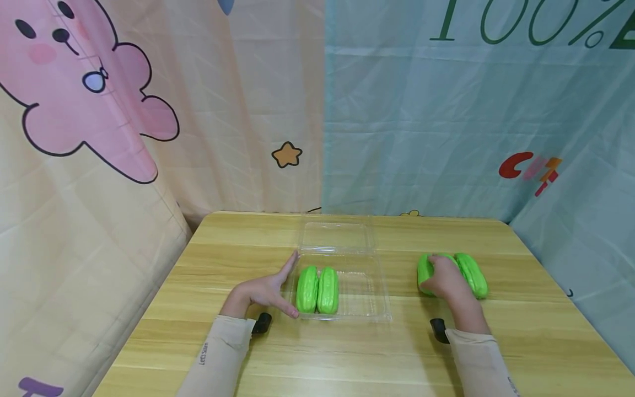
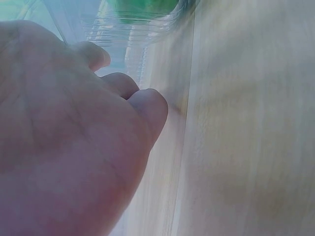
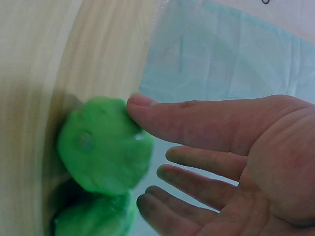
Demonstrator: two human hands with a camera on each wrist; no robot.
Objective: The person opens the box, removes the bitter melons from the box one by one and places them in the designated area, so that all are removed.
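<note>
"What's on the arms?"
"A pale beige left sleeve (image 1: pixel 220 350) and a matching right sleeve (image 1: pixel 478 358), both close-fitting."
"Any markings?"
"Dark lettering (image 1: pixel 204 353) on the left, seemingly 'Let's Slim'; small print (image 1: pixel 513 386) on the right, too small to read."
"And the wrists?"
"A stubby black piece (image 1: pixel 261 323) by the left cuff, another (image 1: pixel 439 331) by the right. Left hand (image 1: pixel 265 290) and right hand (image 1: pixel 445 278) are bare."

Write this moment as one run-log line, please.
left hand: at clear container | right hand: at green piece outside | inside: two green pieces

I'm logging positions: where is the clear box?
In the head view, the clear box is on the table, the left hand at its left side, the right hand farther right.
</note>
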